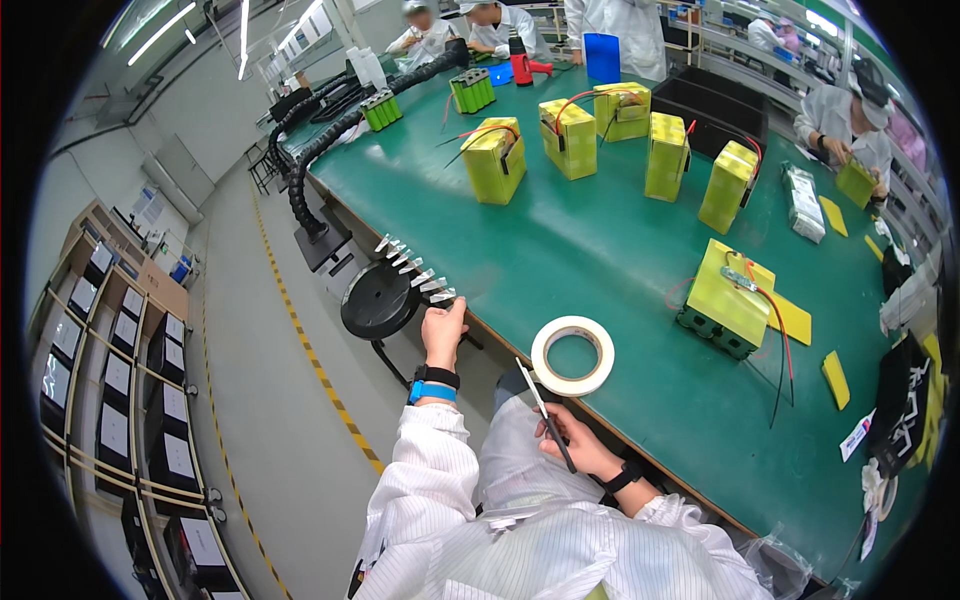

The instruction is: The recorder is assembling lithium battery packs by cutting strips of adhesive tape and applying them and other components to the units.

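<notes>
Short whitish tape strips [422, 277] stick out in a row along the table's left edge. At the nearest strip, my left hand [443, 332] is closed, thumb and fingertips pinched on its end. My right hand [580, 446] is wrapped round a slim tool [533, 388] with a silver blade and black handle, perhaps scissors seen edge-on. Its tip points up and away, close to a roll of cream tape [546, 350] lying flat at the table's edge. To the right, a yellow-wrapped battery pack [728, 300] lies with red and black leads and a dark cell end showing.
Several upright yellow battery packs [494, 165] stand farther back on the green table [600, 245]. Behind them are green cell blocks [472, 91], a red heat gun [522, 66] and black bins [715, 95]. A black stool [380, 298] stands left. A co-worker [850, 125] handles a pack at right.
</notes>
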Available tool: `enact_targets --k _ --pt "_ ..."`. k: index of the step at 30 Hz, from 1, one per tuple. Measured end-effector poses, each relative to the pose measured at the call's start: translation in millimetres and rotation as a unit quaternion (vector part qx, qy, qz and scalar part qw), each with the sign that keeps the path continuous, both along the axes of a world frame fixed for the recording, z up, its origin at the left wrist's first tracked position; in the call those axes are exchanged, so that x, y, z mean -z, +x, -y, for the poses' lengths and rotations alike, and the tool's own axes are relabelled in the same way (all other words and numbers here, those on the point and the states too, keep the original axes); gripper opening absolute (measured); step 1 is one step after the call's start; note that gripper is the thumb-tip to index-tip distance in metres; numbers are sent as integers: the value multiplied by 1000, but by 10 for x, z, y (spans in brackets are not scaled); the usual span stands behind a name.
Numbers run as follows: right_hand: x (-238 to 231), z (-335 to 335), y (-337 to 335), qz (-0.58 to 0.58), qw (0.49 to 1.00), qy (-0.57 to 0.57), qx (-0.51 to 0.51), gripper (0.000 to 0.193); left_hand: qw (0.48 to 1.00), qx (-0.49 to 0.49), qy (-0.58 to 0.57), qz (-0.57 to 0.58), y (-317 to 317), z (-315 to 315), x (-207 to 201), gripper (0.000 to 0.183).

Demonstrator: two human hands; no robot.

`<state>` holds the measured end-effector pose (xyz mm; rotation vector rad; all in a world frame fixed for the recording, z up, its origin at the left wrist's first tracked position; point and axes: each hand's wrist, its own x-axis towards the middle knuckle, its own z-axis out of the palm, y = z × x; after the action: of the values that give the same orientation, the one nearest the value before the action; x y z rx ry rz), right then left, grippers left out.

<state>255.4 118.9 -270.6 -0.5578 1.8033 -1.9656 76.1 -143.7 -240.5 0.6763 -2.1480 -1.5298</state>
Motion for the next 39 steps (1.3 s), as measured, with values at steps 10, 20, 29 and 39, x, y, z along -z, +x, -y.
enact_targets --k 10,20,29,39 --pt "5 8 19 -11 1000 -2 9 63 954 117 27 275 286 46 -429 106" --pt "-35 19 8 11 997 -54 -45 61 926 353 59 121 1063 -137 -484 27" --pt "-173 -14 16 229 899 -288 -239 88 870 460 178 6 1178 -445 -276 28" --pt "-417 21 -68 189 914 -252 -255 88 867 457 196 -26 1234 -649 -222 84"
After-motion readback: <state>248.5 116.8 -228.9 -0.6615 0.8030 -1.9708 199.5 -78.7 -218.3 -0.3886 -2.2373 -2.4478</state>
